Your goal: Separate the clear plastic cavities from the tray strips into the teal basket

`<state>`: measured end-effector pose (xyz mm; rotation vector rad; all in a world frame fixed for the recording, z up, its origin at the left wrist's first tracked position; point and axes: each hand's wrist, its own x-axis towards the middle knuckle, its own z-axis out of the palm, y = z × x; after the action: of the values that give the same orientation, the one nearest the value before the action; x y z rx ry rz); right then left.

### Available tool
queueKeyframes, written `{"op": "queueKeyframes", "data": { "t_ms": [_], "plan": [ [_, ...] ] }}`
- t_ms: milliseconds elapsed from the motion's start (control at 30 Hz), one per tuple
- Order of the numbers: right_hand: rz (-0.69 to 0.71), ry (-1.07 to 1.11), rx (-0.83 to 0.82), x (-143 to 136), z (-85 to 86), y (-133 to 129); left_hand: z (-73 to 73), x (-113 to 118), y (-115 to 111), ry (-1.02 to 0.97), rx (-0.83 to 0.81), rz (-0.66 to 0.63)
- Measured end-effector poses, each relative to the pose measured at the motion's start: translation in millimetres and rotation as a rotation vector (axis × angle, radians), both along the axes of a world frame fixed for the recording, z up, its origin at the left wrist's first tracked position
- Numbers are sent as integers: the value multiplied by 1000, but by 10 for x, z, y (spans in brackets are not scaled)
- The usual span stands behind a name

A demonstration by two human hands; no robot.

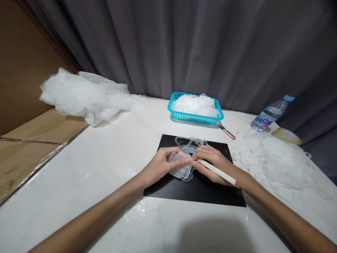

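Over a black mat [168, 188] on the white table, my left hand [164, 163] is closed on a translucent, rounded plastic piece [180, 168], its thumb lying across the top. My right hand [210, 161] grips a slim white-handled tool [218, 172], whose reddish end points toward my right wrist. The tool's tip is hidden at the fingers, beside the piece's right edge. Thin clear plastic strips [189, 141] lie on the mat behind and under the piece.
A blue basket [196, 117] of white translucent pieces stands behind the mat, with a pinkish cutter [226, 132] beside it. At right are a water bottle [271, 114] and a heap of clear scraps [281, 161]. Filled plastic bags [86, 95] lie at back left, near cardboard [44, 130].
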<state>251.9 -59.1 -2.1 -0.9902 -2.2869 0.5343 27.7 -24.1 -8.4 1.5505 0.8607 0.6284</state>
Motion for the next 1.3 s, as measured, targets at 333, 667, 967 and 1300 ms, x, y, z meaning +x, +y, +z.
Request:
{"op": "queueKeyframes", "data": {
  "t_ms": [333,667,967,1300],
  "plan": [
    [-174,-90,-157,650,39,110,88,-444,404,55,-54,73],
    [-84,131,170,80,-25,84,88,-180,112,-112,-4,54],
    [-48,60,360,50,122,-28,156,-228,41,-74,141,-4],
    [-54,34,507,-10,188,-77,187,-219,4,-23,249,-20]
  ]
}}
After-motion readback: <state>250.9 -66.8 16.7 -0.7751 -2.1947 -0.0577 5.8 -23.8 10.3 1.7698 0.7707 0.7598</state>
